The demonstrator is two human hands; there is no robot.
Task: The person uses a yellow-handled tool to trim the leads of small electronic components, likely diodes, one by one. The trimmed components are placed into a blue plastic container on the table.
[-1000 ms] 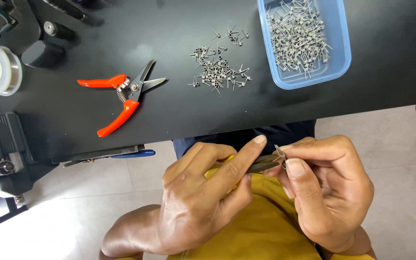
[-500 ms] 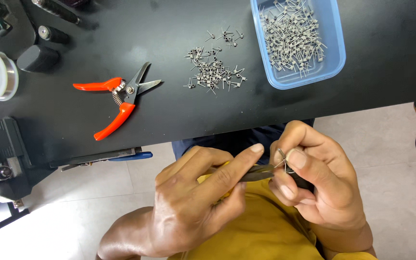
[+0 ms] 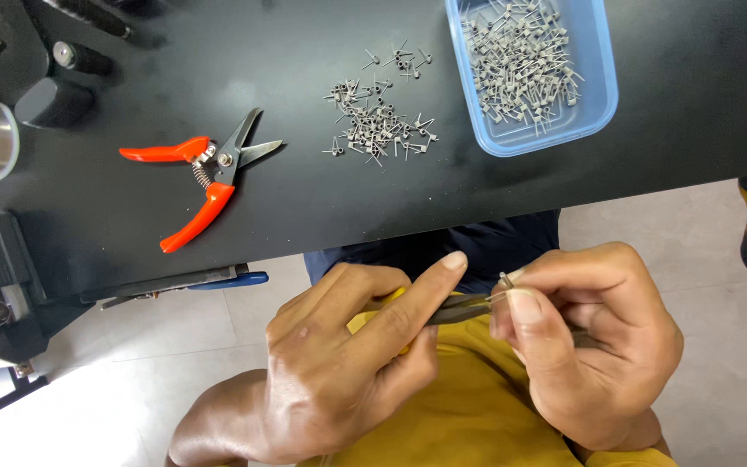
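Black table (image 3: 693,112); orange-handled cutters (image 3: 205,177); blue tray (image 3: 598,78); grey metal coils (image 3: 378,121); yellow shirt (image 3: 469,424).

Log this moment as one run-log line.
left hand: grips pliers | right hand: pinches small wire coil at plier tips | orange cutters: idle on table

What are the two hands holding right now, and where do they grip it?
The left hand grips pliers by the yellow handles. The right hand pinches a small wire piece between thumb and forefinger at the plier tips.

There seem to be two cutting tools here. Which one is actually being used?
The yellow-handled pliers in the left hand, gripping a tiny wire piece held by the right hand. The orange-handled snips lie untouched on the table.
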